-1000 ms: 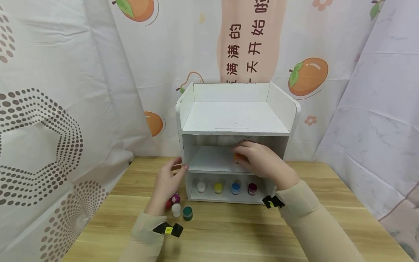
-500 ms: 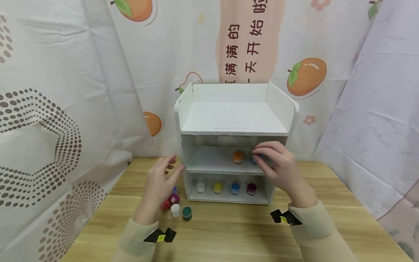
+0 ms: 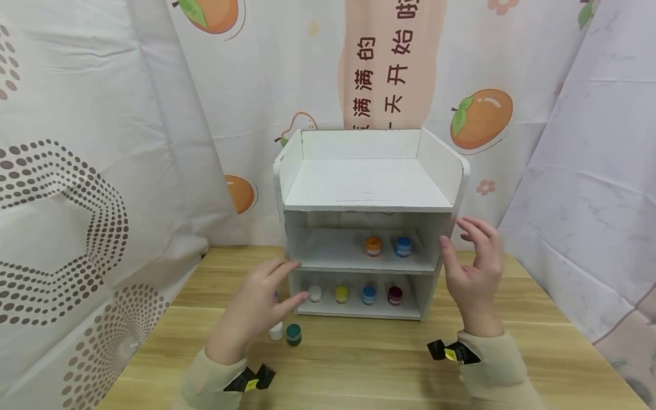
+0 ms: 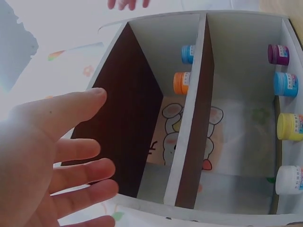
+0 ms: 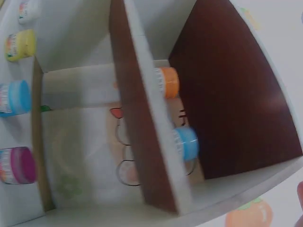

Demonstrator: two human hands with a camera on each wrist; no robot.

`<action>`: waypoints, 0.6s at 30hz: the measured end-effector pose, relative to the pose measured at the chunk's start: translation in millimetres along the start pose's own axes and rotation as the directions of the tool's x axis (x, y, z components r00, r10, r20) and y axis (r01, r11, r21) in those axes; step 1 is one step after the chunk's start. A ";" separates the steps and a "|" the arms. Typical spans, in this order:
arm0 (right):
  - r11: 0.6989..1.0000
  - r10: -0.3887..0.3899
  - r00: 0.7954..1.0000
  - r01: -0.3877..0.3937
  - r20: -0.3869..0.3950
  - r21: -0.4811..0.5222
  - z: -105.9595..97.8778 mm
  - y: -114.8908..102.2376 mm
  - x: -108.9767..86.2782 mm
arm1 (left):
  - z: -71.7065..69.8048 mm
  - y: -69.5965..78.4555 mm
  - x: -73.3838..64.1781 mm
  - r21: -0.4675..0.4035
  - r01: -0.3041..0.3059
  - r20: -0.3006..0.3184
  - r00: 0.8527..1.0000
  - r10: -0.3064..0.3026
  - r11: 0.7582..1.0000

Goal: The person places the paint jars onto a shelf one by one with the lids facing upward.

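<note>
A small white shelf (image 3: 368, 210) stands on the table, holding little paint jars. On its middle board sit an orange paint jar (image 3: 373, 246) and, to the right, a blue paint jar (image 3: 403, 246). My right hand (image 3: 476, 273) is off the shelf's right side, thumb and fingers spread and holding nothing. My left hand (image 3: 258, 304) hovers by the shelf's lower left corner, fingers extended and nothing in its grasp. Below it on the table are a white jar (image 3: 276, 331) and a dark green jar (image 3: 294, 335); the hand hides other jars there.
Along the bottom board stand a white jar (image 3: 315, 294), a yellow jar (image 3: 341, 294), a light blue jar (image 3: 369, 295) and a dark purple jar (image 3: 395, 295). Printed curtains (image 3: 246, 85) hang behind the wooden table (image 3: 359, 364).
My right hand has left the orange jar, then the blue jar, and moved right, away from the shelf. My left hand has shifted slightly right and lower, covering the red and purple jars.
</note>
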State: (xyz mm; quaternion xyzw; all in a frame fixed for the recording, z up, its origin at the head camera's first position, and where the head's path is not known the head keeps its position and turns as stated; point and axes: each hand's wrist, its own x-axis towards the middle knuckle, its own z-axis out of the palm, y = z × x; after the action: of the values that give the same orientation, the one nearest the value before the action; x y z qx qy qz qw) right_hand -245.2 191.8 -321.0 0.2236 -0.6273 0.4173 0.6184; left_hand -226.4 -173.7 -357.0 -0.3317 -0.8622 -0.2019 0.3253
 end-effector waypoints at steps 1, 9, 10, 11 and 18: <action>1.000 0.030 1.000 -0.031 0.008 0.004 -1.8 1.2 -2.6 | 0.3 0.5 -0.2 -0.003 -0.007 0.011 1.000 0.007 1.000; 0.942 0.321 0.925 -0.334 0.203 0.032 -16.5 33.2 -29.0 | 6.7 0.7 -3.7 -0.010 -0.007 0.137 0.990 0.008 1.000; 0.920 0.372 0.899 -0.390 0.231 0.037 -17.2 39.8 -33.1 | 7.1 0.6 -4.3 -0.012 -0.002 0.153 0.988 0.003 1.000; 0.897 0.418 0.872 -0.441 0.256 0.039 -17.6 46.1 -36.9 | 7.3 0.5 -4.7 -0.012 0.006 0.168 0.986 -0.004 1.000; 0.831 0.523 0.776 -0.556 0.354 -0.009 -14.7 69.1 -56.4 | 9.1 1.9 -5.0 -0.010 0.033 0.240 0.970 -0.030 0.999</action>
State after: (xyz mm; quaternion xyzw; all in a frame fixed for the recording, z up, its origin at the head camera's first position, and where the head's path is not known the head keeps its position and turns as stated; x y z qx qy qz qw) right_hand -283.9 228.4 -394.0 0.1328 -0.7414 0.5614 0.3427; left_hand -226.1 -169.4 -366.6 -0.3422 -0.8989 -0.1715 0.2133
